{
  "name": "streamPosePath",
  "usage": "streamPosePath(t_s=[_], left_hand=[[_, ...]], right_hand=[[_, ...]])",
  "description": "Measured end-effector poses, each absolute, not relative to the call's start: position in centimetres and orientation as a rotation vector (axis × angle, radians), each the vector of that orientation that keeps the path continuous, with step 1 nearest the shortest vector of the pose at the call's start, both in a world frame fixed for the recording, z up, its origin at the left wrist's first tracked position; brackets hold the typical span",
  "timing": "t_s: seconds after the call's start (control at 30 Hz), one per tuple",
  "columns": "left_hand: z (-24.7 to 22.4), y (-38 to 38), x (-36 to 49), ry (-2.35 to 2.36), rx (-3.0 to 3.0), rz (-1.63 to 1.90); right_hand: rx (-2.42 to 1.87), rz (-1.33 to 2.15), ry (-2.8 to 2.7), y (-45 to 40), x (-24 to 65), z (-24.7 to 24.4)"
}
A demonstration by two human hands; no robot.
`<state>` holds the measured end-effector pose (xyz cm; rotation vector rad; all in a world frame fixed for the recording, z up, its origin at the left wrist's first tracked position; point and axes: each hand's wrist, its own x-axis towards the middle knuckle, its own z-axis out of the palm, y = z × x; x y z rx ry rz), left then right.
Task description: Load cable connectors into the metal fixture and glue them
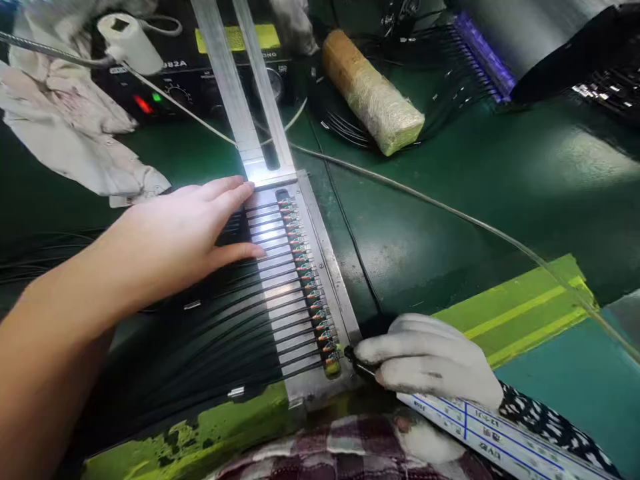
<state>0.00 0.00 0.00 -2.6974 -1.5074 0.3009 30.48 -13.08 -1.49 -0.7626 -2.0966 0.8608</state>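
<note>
A metal fixture (315,247) lies on the green surface, holding a row of black cables (295,310) with stripped ends and small connectors over a dark slot. My bare left hand (185,223) rests with its fingertips on the left edge of the fixture, thumb and fingers apart. My right hand (430,360), in a white glove, pinches a thin black tool (357,363) beside the fixture's lower right corner. The tip of that tool is near the lowest connectors. A white labelled tube or box (480,437) lies under my right hand.
Metal rails (250,87) extend from the fixture's far end. A control box (190,90) stands behind, with a white glove (95,147) at left. A wrapped block (373,93), a grey cable (425,197), a metal cylinder (540,40) and yellow-green tape (525,313) lie around.
</note>
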Motion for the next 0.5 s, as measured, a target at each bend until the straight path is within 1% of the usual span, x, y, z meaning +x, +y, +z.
streamPosePath(t_s=[0.2, 0.5], left_hand=[[0.27, 0.08, -0.03, -1.539, -2.694, 0.336], [-0.08, 0.20, -0.20, -1.538, -2.702, 0.320]], right_hand=[[-0.732, 0.829, -2.115, -13.20, 31.17, -0.53], [-0.729, 0.888, -2.064, -13.97, 30.80, -1.37]])
